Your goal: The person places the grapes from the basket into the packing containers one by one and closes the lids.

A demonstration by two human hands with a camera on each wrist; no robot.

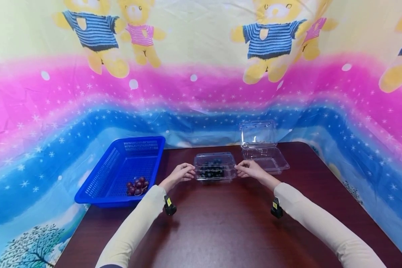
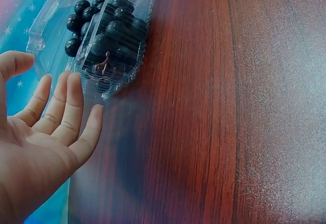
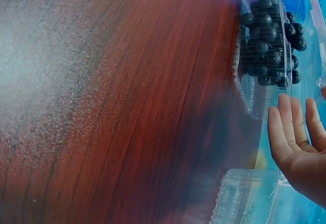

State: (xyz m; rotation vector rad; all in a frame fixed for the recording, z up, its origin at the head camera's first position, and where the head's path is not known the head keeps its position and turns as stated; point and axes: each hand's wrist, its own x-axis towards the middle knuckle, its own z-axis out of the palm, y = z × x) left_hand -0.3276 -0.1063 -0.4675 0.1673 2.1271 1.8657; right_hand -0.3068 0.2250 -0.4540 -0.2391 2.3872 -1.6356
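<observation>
A clear plastic clamshell box [image 1: 215, 175] with a bunch of dark grapes [image 1: 212, 169] inside sits toward the back middle of the table. My left hand [image 1: 181, 173] is at its left end. In the left wrist view those fingers [image 2: 74, 89] are loosely extended and spread, tips right at the box's end, the thumb near the lid's edge. My right hand [image 1: 250, 169] is at the opposite end. The right wrist view shows its fingers [image 3: 285, 114] nearly straight, fingertips right by the box's corner. The lid stands partly raised above the grapes.
A blue plastic basket [image 1: 120, 200] stands at the left, with a bunch of red grapes [image 1: 137, 187] in its near corner. Behind my right hand, a second clear clamshell box [image 1: 264, 163] lies with its lid up. A printed cloth [image 1: 201, 93] hangs behind the dark wooden table [image 1: 214, 230].
</observation>
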